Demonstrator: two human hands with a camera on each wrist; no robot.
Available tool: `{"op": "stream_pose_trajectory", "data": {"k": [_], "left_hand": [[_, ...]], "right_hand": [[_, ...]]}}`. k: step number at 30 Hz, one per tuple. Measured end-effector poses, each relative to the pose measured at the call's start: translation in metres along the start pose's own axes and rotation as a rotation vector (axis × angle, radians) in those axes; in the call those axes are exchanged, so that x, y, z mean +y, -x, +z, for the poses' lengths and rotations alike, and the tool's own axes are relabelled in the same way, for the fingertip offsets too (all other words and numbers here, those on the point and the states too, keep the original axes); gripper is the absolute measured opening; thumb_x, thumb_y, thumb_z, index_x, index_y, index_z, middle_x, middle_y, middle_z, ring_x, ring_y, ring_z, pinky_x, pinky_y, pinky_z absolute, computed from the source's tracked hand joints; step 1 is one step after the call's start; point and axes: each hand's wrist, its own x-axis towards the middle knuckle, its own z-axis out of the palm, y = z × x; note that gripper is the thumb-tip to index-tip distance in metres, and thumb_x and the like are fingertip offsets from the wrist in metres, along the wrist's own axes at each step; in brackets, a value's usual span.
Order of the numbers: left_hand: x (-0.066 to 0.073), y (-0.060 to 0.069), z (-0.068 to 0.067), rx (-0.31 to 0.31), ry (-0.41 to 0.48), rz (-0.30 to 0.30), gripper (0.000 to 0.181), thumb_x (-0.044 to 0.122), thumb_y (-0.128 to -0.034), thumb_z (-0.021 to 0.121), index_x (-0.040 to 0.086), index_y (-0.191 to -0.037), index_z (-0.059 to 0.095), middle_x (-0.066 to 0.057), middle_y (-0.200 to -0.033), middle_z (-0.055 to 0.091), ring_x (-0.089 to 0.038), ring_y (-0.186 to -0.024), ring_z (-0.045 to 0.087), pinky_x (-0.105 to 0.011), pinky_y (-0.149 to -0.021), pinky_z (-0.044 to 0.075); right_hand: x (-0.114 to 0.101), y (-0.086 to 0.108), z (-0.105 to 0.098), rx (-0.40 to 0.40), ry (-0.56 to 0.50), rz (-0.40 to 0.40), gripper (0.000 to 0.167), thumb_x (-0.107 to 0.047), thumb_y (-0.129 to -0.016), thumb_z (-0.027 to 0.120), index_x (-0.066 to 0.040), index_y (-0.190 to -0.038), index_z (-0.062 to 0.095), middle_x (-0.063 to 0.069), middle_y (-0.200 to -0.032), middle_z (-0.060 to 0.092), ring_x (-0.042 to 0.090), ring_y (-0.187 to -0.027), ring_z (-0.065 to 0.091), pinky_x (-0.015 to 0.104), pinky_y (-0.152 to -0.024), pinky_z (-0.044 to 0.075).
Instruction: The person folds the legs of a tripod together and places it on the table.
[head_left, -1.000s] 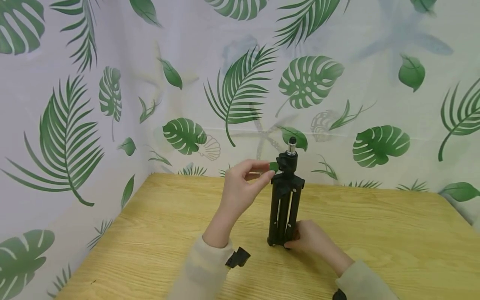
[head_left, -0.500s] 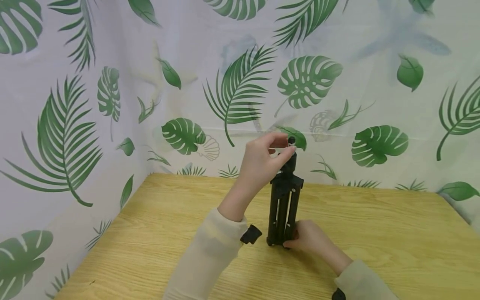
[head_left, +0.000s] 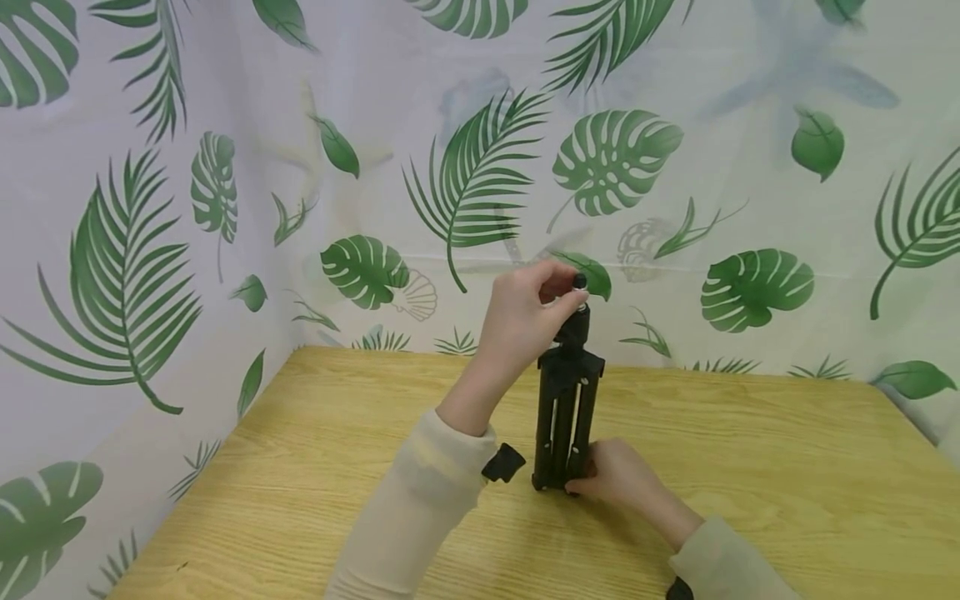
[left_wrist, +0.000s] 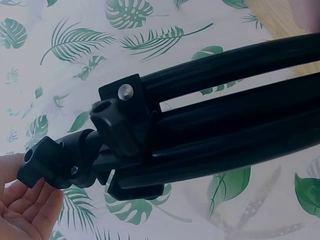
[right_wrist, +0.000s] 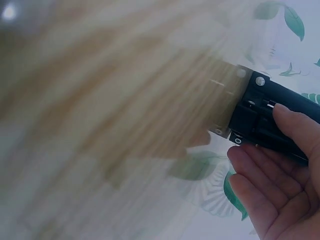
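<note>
A folded black tripod stand (head_left: 566, 417) stands upright on the wooden table (head_left: 322, 467). My left hand (head_left: 517, 321) is at its top, thumb and fingers pinching the short metal post under the black tip (head_left: 580, 281). In the left wrist view, a black knob (left_wrist: 37, 162) on the collar is in front of the left fingers, which it partly hides. Another knob (left_wrist: 117, 127) sits lower, by the leg joint. Low down, my right hand (head_left: 622, 475) grips the stand's legs near the feet. The right wrist view shows the right thumb (right_wrist: 295, 125) against the stand's lower end.
A leaf-printed cloth (head_left: 645, 75) hangs behind the table and along its left side. Black wrist mounts (head_left: 503, 463) stick out from the sleeves. The tabletop reflects blurrily in the right wrist view.
My left hand has moved up and right, from beside the collar to the stand's top, and now pinches the post there. My right hand has kept its hold near the feet.
</note>
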Motion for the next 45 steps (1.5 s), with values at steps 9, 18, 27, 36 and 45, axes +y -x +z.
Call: {"op": "stream_pose_trajectory", "data": {"k": [9,18,27,36,45], "left_hand": [[-0.009,0.006,-0.014,0.044,0.042,-0.032,0.022,0.006,-0.0801,0.065,-0.001,-0.101,0.063,-0.009,-0.089,0.064,-0.013,-0.079,0.061,-0.015,-0.069,0.045],[-0.026,0.022,-0.038,0.120,0.080,-0.069,0.020,0.004,-0.0777,0.067,0.000,-0.098,0.064,-0.008,-0.083,0.064,-0.012,-0.073,0.060,-0.020,-0.065,0.048],[-0.048,0.043,-0.055,0.139,0.057,-0.159,0.022,0.004,-0.0778,0.067,-0.001,-0.099,0.063,-0.009,-0.083,0.064,-0.017,-0.076,0.061,-0.024,-0.069,0.048],[-0.063,0.056,-0.061,0.134,0.044,-0.186,0.019,0.003,-0.0774,0.067,-0.002,-0.096,0.064,-0.009,-0.080,0.064,-0.018,-0.072,0.060,-0.026,-0.067,0.049],[-0.078,0.068,-0.069,0.086,-0.016,-0.271,0.019,0.005,-0.0763,0.068,-0.001,-0.094,0.066,-0.008,-0.078,0.065,-0.017,-0.068,0.060,-0.027,-0.062,0.048]], "right_hand": [[0.000,0.003,-0.002,0.070,0.120,0.065,0.014,-0.010,-0.067,0.074,-0.005,-0.074,0.063,-0.003,-0.062,0.056,0.009,-0.055,0.051,0.027,-0.053,0.043],[0.002,0.013,-0.015,0.140,0.221,0.044,0.013,-0.011,-0.069,0.071,-0.008,-0.071,0.059,-0.001,-0.067,0.057,0.012,-0.060,0.051,0.030,-0.054,0.044],[0.006,0.024,-0.024,0.190,0.294,0.007,0.015,-0.010,-0.068,0.072,-0.010,-0.068,0.056,-0.002,-0.064,0.057,0.010,-0.056,0.049,0.029,-0.051,0.042],[0.010,0.030,-0.028,0.198,0.332,0.014,0.017,-0.010,-0.069,0.072,-0.008,-0.071,0.056,-0.002,-0.064,0.056,0.009,-0.055,0.049,0.027,-0.048,0.041],[0.013,0.032,-0.038,0.189,0.361,0.020,0.017,-0.011,-0.070,0.073,-0.007,-0.073,0.057,0.000,-0.065,0.057,0.010,-0.055,0.050,0.028,-0.047,0.041]]}}
